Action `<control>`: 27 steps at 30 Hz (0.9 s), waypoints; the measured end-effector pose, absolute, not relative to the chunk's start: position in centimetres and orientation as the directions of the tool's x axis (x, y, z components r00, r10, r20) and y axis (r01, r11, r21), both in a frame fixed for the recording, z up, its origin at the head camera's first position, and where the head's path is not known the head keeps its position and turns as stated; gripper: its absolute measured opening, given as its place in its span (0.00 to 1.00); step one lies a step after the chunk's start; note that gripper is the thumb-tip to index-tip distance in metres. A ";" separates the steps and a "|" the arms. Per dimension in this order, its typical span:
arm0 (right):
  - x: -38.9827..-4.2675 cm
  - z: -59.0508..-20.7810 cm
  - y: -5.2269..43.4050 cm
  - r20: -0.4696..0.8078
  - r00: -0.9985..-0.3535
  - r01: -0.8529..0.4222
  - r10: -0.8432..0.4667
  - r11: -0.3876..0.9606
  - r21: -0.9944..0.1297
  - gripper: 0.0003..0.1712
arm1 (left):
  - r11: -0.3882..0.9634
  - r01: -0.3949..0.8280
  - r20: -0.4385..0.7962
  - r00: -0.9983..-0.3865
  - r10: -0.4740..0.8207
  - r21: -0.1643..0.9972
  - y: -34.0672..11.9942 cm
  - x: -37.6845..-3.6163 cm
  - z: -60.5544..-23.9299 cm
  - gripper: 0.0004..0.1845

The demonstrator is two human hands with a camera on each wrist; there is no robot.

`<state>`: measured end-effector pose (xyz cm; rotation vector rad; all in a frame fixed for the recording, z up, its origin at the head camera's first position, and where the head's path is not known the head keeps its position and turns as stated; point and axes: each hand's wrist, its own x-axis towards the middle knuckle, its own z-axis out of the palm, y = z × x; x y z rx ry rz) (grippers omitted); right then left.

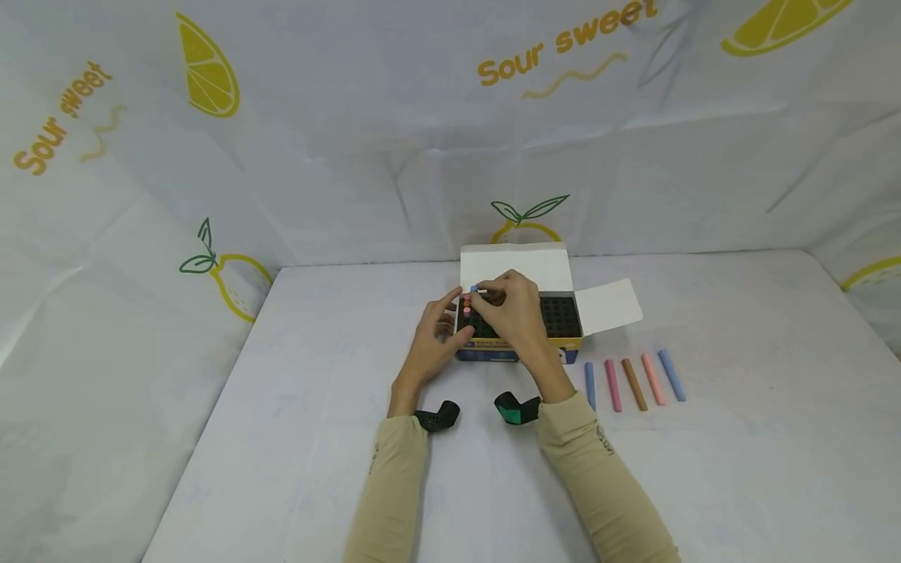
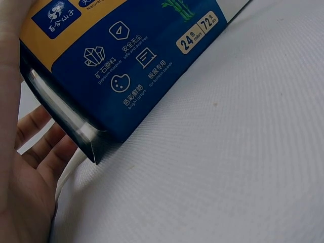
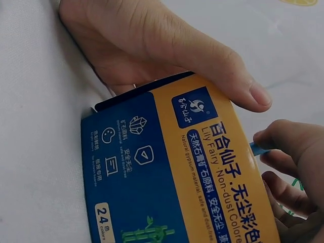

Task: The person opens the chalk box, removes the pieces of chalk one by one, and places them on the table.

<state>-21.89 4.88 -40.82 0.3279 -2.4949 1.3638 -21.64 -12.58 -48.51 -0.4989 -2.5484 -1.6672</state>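
A blue and yellow chalk box (image 1: 493, 354) stands with its white lid raised at the back, showing a black insert full of round holes. At its left end, my left hand (image 1: 428, 344) holds the box, thumb over the front top edge and fingers along the side. My right hand (image 1: 519, 314) reaches over the insert and pinches a blue chalk stick (image 3: 260, 149) at the back left corner. Nearby, a pink chalk (image 1: 467, 312) sits in the leftmost column, with other chalk tops behind it. The blue chalk's lower end is hidden by fingers and box.
To the right of the box, several chalk sticks lie in a row, among them a magenta one (image 1: 613, 385), a brown one (image 1: 634, 384) and a pink one (image 1: 653, 378). A white side flap (image 1: 608, 306) sticks out rightward. A white printed cloth (image 1: 352, 188) hangs behind the table.
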 end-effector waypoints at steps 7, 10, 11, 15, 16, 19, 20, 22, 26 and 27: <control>-22.1 -40.8 4.8 0.350 -0.934 -0.337 -0.074 0.511 -0.791 0.13 | 0.354 0.302 0.226 -0.944 0.241 0.885 -12.6 -21.6 -48.5 0.50; -22.1 -40.5 4.7 0.369 -0.927 -0.352 -0.065 0.492 -0.796 0.13 | 0.354 0.298 0.221 -0.945 0.241 0.887 -12.6 -21.6 -48.6 0.49; -22.1 -40.3 4.7 0.379 -0.924 -0.359 -0.060 0.484 -0.798 0.13 | 0.354 0.298 0.222 -0.945 0.240 0.887 -12.6 -21.6 -48.6 0.48; -21.9 -39.5 4.7 0.412 -0.910 -0.382 -0.032 0.447 -0.809 0.13 | 0.351 0.298 0.223 -0.945 0.239 0.887 -12.6 -21.6 -48.6 0.48; -21.8 -39.3 4.8 0.419 -0.908 -0.387 -0.024 0.439 -0.811 0.13 | 0.351 0.298 0.223 -0.945 0.239 0.888 -12.6 -21.6 -48.5 0.48; -21.5 -38.8 4.9 0.439 -0.899 -0.403 -0.009 0.412 -0.817 0.12 | 0.353 0.297 0.221 -0.945 0.241 0.887 -12.5 -21.5 -48.5 0.50; -21.4 -38.6 4.9 0.446 -0.895 -0.409 -0.005 0.408 -0.816 0.12 | 0.354 0.298 0.222 -0.945 0.241 0.887 -12.5 -21.5 -48.4 0.50; -21.1 -38.2 5.1 0.462 -0.887 -0.425 -0.003 0.400 -0.812 0.12 | 0.358 0.300 0.224 -0.945 0.239 0.884 -12.6 -21.5 -48.5 0.50; -20.6 -37.5 5.4 0.488 -0.873 -0.447 -0.005 0.409 -0.795 0.12 | 0.357 0.301 0.225 -0.945 0.239 0.884 -12.5 -21.6 -48.4 0.50; -20.4 -37.3 5.5 0.490 -0.872 -0.448 -0.005 0.414 -0.793 0.12 | 0.358 0.301 0.224 -0.945 0.240 0.884 -12.5 -21.6 -48.4 0.50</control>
